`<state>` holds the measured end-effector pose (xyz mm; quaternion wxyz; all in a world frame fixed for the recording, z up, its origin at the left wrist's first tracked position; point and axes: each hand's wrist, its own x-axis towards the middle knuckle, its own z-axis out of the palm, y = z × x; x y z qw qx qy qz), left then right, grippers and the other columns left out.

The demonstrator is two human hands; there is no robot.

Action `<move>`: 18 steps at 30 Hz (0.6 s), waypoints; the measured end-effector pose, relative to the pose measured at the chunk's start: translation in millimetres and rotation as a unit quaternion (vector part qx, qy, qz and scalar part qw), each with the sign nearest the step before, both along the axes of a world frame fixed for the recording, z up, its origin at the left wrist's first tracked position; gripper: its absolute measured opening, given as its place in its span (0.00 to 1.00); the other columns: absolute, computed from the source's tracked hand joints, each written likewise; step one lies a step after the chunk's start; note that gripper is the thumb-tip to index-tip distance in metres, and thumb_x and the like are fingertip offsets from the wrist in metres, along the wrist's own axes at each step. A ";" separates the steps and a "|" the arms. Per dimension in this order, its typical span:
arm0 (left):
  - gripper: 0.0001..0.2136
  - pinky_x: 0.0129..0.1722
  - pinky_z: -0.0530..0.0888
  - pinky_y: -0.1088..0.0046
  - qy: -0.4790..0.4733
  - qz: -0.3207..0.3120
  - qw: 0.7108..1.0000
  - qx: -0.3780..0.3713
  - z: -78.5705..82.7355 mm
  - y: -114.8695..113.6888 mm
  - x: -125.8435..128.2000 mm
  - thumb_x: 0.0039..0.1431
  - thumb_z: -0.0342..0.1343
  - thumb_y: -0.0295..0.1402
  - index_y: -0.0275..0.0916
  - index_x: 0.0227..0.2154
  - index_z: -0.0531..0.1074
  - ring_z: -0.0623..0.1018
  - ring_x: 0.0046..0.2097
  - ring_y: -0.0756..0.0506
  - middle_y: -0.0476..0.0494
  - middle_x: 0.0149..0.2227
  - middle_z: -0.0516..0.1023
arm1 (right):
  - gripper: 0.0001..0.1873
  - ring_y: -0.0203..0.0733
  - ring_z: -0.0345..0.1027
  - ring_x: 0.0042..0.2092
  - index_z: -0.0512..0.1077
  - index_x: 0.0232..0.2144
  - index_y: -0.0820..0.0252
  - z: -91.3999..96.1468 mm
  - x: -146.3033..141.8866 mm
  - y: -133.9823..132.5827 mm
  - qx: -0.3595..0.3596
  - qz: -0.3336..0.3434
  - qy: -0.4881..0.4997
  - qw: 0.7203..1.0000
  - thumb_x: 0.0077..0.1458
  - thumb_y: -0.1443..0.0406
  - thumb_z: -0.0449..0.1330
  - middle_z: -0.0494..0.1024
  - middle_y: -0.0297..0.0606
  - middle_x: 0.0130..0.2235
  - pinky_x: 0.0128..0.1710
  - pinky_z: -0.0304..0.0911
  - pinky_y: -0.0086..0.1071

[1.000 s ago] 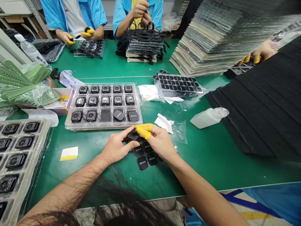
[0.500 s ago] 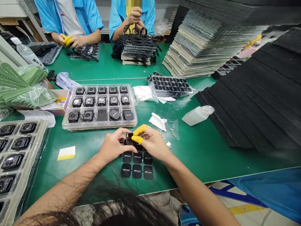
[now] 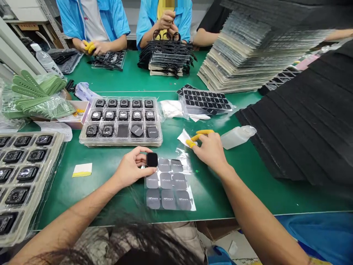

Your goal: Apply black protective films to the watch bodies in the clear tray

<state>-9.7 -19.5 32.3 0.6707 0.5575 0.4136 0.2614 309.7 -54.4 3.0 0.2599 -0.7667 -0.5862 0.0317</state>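
Note:
My left hand (image 3: 132, 164) grips a strapless smartwatch (image 3: 152, 159) by its edges, its dark screen facing up. It is over the upper left corner of a clear sheet of square HiFuture stickers (image 3: 166, 180) lying on the table. To the right, my right hand (image 3: 208, 147), with yellow finger cots on the thumb and fingers, pinches the edge of a white wipe (image 3: 182, 136). A tray of watches (image 3: 82, 140) stands beyond my left hand; two of its front pockets show HiFuture-marked squares, and one pocket beside them has no watch.
A second watch tray (image 3: 56, 154) lies at left. Right of my right hand is a translucent bottle (image 3: 238, 137) on its side. More sticker sheets (image 3: 206, 101), tall stacked trays (image 3: 234, 55) and black sheets (image 3: 300, 121) stand farther off. Co-workers sit opposite.
My right hand has left the watch and moved right to the white wipe. The left hand keeps hold of the watch, its screen now uncovered. The view has shifted slightly.

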 end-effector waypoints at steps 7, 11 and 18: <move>0.26 0.50 0.83 0.62 -0.006 0.043 0.999 0.028 -21.9 -5.8 -7.2 0.42 0.78 0.32 0.37 0.45 0.76 0.87 0.39 0.42 0.44 0.35 0.88 | 0.06 0.45 0.73 0.39 0.79 0.39 0.54 19.4 -79.7 2.8 0.154 0.411 0.080 0.895 0.70 0.62 0.64 0.83 0.39 0.38 0.42 0.67 0.40; 0.23 0.47 0.84 0.64 0.026 0.048 0.997 0.053 -23.3 -7.4 -7.4 0.42 0.77 0.32 0.37 0.42 0.77 0.88 0.39 0.41 0.44 0.35 0.88 | 0.11 0.45 0.68 0.37 0.82 0.38 0.57 12.3 -122.1 7.4 0.208 0.334 -0.041 0.918 0.71 0.67 0.60 0.83 0.42 0.37 0.38 0.61 0.40; 0.21 0.50 0.87 0.61 0.033 0.052 0.994 0.090 -19.7 -10.6 -6.7 0.44 0.75 0.32 0.38 0.42 0.76 0.90 0.40 0.40 0.43 0.36 0.90 | 0.09 0.48 0.71 0.39 0.81 0.37 0.57 9.9 -110.0 -1.2 0.137 0.276 -0.031 0.951 0.70 0.66 0.60 0.83 0.42 0.36 0.41 0.64 0.43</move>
